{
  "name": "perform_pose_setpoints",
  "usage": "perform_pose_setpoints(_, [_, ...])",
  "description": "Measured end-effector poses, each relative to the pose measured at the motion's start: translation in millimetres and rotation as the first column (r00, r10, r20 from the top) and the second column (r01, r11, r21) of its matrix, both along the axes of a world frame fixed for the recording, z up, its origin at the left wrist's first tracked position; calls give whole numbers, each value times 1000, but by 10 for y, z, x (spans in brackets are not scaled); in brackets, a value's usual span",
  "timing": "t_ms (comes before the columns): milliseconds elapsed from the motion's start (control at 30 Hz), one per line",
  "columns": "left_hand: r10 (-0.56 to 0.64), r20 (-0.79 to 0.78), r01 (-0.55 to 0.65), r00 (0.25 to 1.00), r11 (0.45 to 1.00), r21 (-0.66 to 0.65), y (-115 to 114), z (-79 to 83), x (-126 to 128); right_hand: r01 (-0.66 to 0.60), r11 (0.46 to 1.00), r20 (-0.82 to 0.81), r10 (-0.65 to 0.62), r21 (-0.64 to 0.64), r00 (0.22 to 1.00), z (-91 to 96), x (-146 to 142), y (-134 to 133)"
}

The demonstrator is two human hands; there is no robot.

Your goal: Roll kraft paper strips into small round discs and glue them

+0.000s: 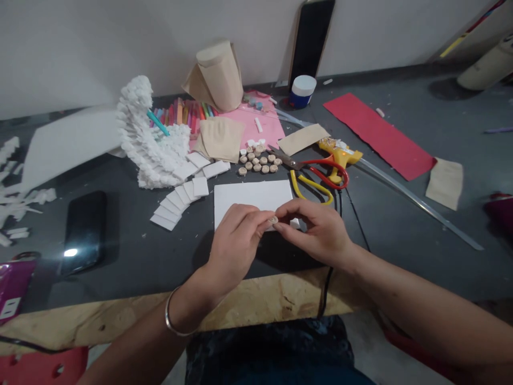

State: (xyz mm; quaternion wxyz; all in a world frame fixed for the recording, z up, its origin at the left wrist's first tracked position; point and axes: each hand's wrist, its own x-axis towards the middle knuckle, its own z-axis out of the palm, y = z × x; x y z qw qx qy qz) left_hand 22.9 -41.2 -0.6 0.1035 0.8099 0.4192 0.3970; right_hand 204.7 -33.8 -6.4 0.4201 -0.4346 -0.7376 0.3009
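Note:
Between the fingertips of both hands is a small rolled beige paper coil [273, 220], its spiral end facing up. My left hand [238, 235] pinches it from the left, and my right hand [315, 227] closes on it from the right with thumb and forefinger. Just beneath them, a white rectangular card [252, 193] lies on the dark table. Beyond the card sits a cluster of similar beige coils [256, 161]. Scissors [308, 168] with red and yellow handles rest right of the cluster, blades apart, partly over a yellow glue gun [339, 155].
White card pieces [178, 200] fan out at left, near a white folded-paper swan [150, 139]. A black phone [85, 230] lies farther left. Behind stand a beige roll [220, 75], a lidded jar [303, 91] and another phone [312, 40]. Red paper [379, 133] and a glue stick [425, 202] are at right.

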Motion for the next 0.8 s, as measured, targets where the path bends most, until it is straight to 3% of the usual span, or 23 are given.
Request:
perform_pose_setpoints(233, [20, 165, 10, 986, 984, -178, 11, 35, -23, 61, 986, 39, -68, 157, 997, 12, 6, -19])
perform_pose_setpoints(600, [-104, 259, 138, 960, 984, -117, 20, 13, -59, 75, 981, -4, -75, 179, 997, 6, 23, -22])
perform_pose_setpoints(800, [-65, 314, 155, 947, 950, -271, -7, 54, -41, 61, 971, 7, -64, 231, 998, 18, 60, -16])
